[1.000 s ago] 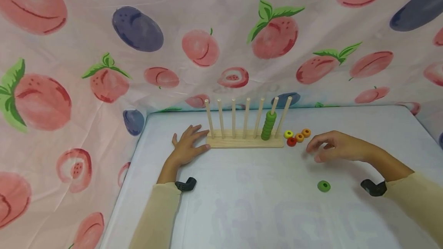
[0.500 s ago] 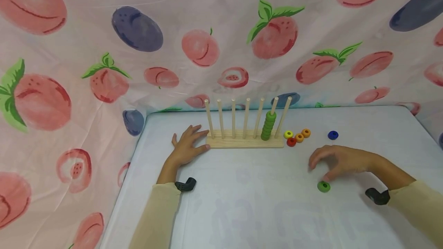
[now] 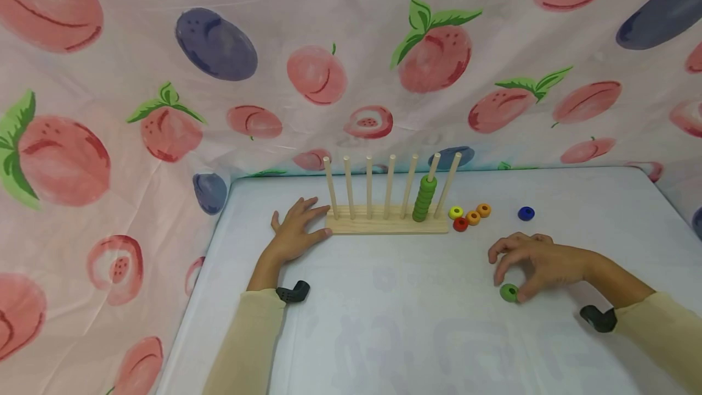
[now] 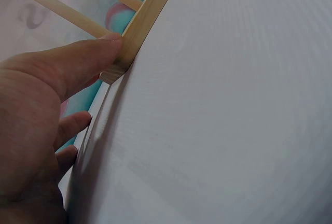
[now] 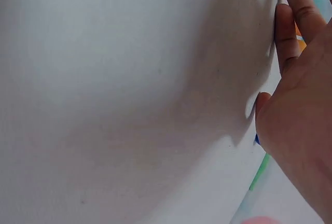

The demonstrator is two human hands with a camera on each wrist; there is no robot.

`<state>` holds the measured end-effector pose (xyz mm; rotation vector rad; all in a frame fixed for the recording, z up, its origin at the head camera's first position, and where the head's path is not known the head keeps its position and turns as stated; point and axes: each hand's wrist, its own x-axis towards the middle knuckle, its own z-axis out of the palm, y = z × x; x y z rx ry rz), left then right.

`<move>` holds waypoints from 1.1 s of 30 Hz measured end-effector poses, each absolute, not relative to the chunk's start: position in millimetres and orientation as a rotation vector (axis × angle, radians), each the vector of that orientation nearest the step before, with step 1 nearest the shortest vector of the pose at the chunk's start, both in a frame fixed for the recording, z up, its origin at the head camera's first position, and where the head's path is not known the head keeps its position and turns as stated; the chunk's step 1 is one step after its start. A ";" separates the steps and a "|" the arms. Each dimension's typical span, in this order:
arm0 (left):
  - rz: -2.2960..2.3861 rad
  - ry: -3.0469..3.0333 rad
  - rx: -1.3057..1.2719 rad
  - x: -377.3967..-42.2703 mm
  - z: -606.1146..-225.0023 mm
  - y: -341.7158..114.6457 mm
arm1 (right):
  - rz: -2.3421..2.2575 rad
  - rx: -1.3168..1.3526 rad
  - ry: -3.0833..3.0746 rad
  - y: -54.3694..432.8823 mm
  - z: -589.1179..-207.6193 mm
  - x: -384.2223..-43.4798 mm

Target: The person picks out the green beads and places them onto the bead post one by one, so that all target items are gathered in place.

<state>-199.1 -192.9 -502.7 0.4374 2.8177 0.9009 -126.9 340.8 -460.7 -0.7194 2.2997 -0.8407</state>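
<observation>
A wooden peg rack [image 3: 384,226] stands near the back of the table, with a stack of green beads [image 3: 424,200] on its second peg from the right. My left hand [image 3: 296,233] holds the rack's left end, index finger at the back corner and thumb at the front. In the left wrist view the thumb [image 4: 93,60] presses on the base's edge. To the right, my right hand [image 3: 548,264] pinches a loose green bead [image 3: 509,292] between thumb and index finger, low over the table. The right wrist view hides that bead.
Right of the rack lie a yellow bead [image 3: 456,212], a red bead [image 3: 460,224] and two orange beads, one orange bead [image 3: 473,217] nearer. A blue bead [image 3: 526,213] lies beyond my right hand. A fruit-print cloth [image 3: 329,29] hangs behind the white table [image 3: 384,322].
My right hand has moved toward me from beside the orange beads and uncovered the blue bead. Its thumb and index finger have closed on the green bead. The left hand stays put.
</observation>
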 end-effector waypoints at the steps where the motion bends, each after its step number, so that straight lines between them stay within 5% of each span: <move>1: 0.904 2.817 0.438 -199.1 -502.3 -192.9 | -0.835 -0.714 2.306 340.6 -460.7 -127.3; 33: 0.892 2.816 0.437 -200.5 -504.8 -193.8 | -0.875 -0.730 2.277 341.2 -453.9 -142.2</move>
